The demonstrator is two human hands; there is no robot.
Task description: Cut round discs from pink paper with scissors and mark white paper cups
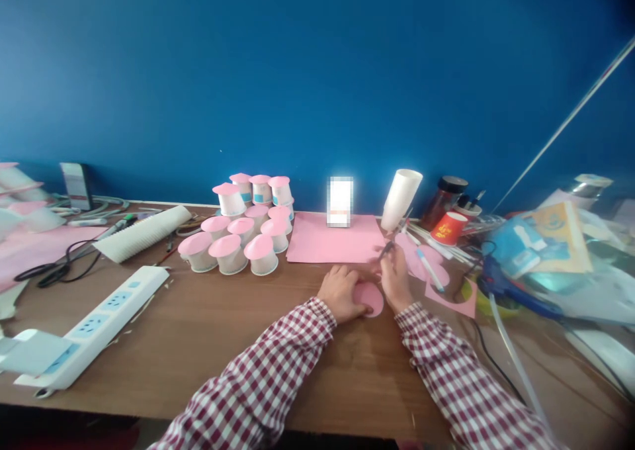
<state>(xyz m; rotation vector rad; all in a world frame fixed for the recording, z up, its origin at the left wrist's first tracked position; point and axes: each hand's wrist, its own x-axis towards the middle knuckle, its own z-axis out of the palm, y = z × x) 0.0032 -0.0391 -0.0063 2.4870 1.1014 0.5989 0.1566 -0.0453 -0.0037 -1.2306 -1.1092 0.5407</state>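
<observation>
My left hand (341, 294) holds a round pink paper disc (372, 299) at the table's front middle, with the thumb lying over its lower edge. Just right of the disc, my right hand (395, 279) is closed around a slim dark tool (385, 249) that sticks up past the fingers; its kind is not clear. Behind both hands lies a stack of pink paper sheets (332, 241). Pink paper pieces (417, 257) and a white and blue marker (429, 269) are beside my right hand. A pink offcut with a round hole (469, 303) lies further right.
Several white paper cups topped with pink discs (228, 255) stand left of the sheets. A stack of white cups (403, 198), a red cup (449, 228) and a blue glue gun (520, 294) are at right. A power strip (106, 317) lies left.
</observation>
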